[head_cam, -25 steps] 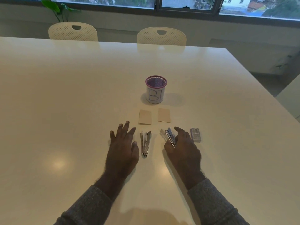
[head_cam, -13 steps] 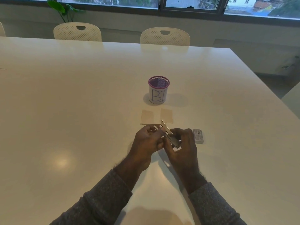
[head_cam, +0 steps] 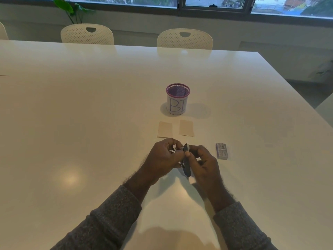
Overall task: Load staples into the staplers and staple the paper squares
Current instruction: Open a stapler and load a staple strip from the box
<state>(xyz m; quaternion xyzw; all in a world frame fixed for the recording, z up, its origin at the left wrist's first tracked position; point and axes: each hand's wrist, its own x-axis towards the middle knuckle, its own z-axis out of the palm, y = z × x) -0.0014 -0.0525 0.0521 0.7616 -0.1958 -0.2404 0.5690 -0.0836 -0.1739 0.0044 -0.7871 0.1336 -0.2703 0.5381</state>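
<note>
Holding one stapler (head_cam: 186, 164) above the bench (head_cam: 72, 114), we keep our left hand (head_cam: 163, 157) and right hand (head_cam: 203, 163) both curled round it, thumbs meeting near its upper end. Its body runs from between our fingertips down toward us, clear of the surface.

Items on the bench: two paper squares (head_cam: 165, 129) (head_cam: 186, 128) side by side just beyond our hands; staple box (head_cam: 222, 150) just to the right of our right hand, unopened as far as we can tell; mesh pen cup (head_cam: 178, 99) marked "BI" farther back. Second stapler: not visible, likely hidden beneath our hands.

Risks, as we judge them: the small stapler could slip from our pinch while we pry it open and drop onto the bench; a spring-loaded top could snap back on a thumb; whether the magazine is exposed we cannot tell.

Changes from half a second ago: the stapler now stands steeper and closer between our palms, our hands sit slightly nearer to us, and both paper squares show fully.
</note>
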